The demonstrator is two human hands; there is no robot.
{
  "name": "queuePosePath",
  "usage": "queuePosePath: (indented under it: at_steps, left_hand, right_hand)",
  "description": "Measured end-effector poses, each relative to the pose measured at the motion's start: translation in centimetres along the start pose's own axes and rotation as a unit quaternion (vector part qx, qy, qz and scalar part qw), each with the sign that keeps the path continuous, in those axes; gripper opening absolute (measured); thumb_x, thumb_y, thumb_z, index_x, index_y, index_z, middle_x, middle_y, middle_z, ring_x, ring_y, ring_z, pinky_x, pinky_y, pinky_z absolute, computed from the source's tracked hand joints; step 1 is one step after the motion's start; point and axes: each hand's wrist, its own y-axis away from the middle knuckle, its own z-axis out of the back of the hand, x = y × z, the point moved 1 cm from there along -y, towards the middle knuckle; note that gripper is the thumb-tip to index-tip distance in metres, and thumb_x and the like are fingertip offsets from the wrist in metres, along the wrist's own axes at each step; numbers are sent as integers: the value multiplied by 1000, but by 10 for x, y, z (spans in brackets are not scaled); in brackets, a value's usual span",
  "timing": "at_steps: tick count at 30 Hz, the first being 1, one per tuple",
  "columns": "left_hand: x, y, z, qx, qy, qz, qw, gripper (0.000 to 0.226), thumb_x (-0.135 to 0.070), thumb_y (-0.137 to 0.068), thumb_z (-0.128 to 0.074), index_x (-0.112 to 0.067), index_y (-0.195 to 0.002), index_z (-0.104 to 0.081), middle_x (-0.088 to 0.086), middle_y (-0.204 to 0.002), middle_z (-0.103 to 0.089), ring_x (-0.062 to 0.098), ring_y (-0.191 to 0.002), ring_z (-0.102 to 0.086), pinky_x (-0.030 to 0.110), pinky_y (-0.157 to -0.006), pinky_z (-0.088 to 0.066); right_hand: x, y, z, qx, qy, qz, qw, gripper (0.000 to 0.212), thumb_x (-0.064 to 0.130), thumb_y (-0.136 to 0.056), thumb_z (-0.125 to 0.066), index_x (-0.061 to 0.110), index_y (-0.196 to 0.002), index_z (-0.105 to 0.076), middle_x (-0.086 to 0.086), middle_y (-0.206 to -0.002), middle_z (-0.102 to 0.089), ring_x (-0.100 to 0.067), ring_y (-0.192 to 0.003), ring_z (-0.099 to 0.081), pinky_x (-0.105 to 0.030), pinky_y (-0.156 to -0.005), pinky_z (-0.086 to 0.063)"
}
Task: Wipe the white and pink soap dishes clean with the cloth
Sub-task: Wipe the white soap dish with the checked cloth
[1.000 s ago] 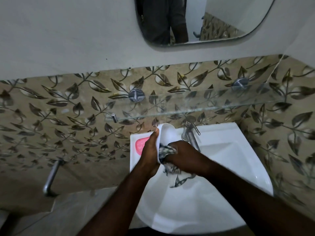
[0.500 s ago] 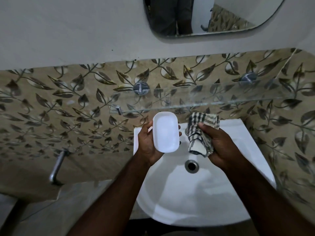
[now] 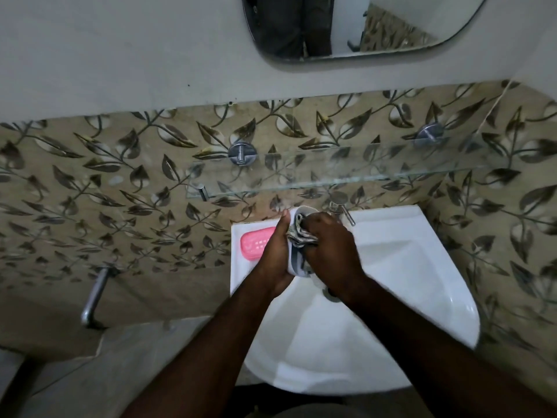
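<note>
Checked cloth [image 3: 299, 234] now pressed back into tilted white dish [image 3: 305, 210].

Our left hand [image 3: 275, 254] and right hand [image 3: 328, 251] are bare, as are both arms to the frame's edge; the mirror [image 3: 391, 31] shows us in dark clothing.

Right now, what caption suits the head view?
Left hand holds white soap dish; right hand presses cloth into it; pink soap dish sits on sink.
</note>
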Motion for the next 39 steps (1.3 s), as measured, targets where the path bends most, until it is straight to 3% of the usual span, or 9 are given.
queuePosePath:
  at_steps: [6, 9, 13, 17, 21, 23, 28, 36, 39]
  left_hand:
    - [0, 5, 23, -48, 55, -15, 997, 69, -66, -92, -38, -13, -77, -80, 14, -85, -73, 24, -75, -71, 38, -78, -54]
    - [3, 9, 11, -55, 64, 2, 996, 69, -68, -91, -34, -14, -86, -76, 11, -83, -74, 24, -78, -70, 41, -78, -51]
    - [-1, 15, -7, -76, 105, -30, 991, 46, -53, -99, -34, -19, -96, -66, 5, -79, -75, 21, -83, -66, 36, -64, -56]
    - [3, 8, 0, -150, 42, -63, 986, 50, -60, -92, -46, -18, -107, -67, 11, -105, -72, 28, -94, -69, 47, -71, -59]
    - [18, 6, 4, -180, -7, -77, 981, 51, -60, -93, -45, -20, -116, -67, 11, -104, -73, 31, -93, -70, 50, -73, -59]
    - [15, 5, 8, -183, -31, -108, 977, 53, -59, -94, -44, -18, -122, -64, 10, -106, -73, 28, -95, -70, 47, -83, -58]
    - [2, 10, 11, -171, -77, -143, 972, 50, -49, -98, -45, -8, -120, -62, 4, -78, -70, 19, -71, -70, 30, -63, -56]
    - [-20, 21, 7, -78, 6, -103, 992, 61, -55, -97, -37, -3, -122, -60, 18, -118, -66, 30, -111, -63, 39, -97, -50]
    - [-11, 22, -2, -28, 8, -75, 997, 41, -42, -104, -29, -16, -100, -60, 3, -96, -65, 13, -84, -65, 25, -75, -55]
  right_hand:
    - [-7, 13, -10, 173, 78, 150, 970, 35, 35, -74, -54, 22, -104, -69, 3, -129, -59, -27, -97, -66, -36, -71, -53]
    - [-7, 4, -7, 135, 231, 221, 938, 45, 39, -81, -35, 19, -107, -65, -3, -120, -62, -31, -84, -66, -35, -56, -46]
    - [3, -25, -6, 86, 324, 178, 925, 20, 21, -84, -59, 15, -103, -63, -9, -105, -60, -33, -74, -65, -33, -48, -39]
    - [13, -22, -8, 120, 309, 113, 936, 28, 19, -87, -56, 7, -113, -58, -14, -111, -58, -35, -89, -66, -34, -60, -35]
    - [7, -15, -7, 220, 182, 58, 957, 10, 22, -81, -59, 12, -79, -59, -13, -91, -66, -32, -83, -64, -32, -67, -42]
    - [4, -10, -11, 284, 103, 28, 953, 28, 28, -80, -59, 20, -57, -44, 2, -63, -57, -19, -61, -56, -26, -60, -37]
    - [4, -5, -4, 345, -110, -142, 921, 31, 15, -85, -59, 21, -55, -54, 10, -45, -56, 0, -42, -51, -15, -47, -39]
    - [21, -20, -15, 116, -506, -327, 790, 16, 5, -92, -52, 9, -80, -60, -7, -75, -61, -15, -59, -59, -27, -59, -50]
    - [26, -26, -8, 18, -540, -334, 772, 19, 2, -92, -52, 8, -76, -59, -5, -69, -61, -15, -58, -59, -26, -58, -50]
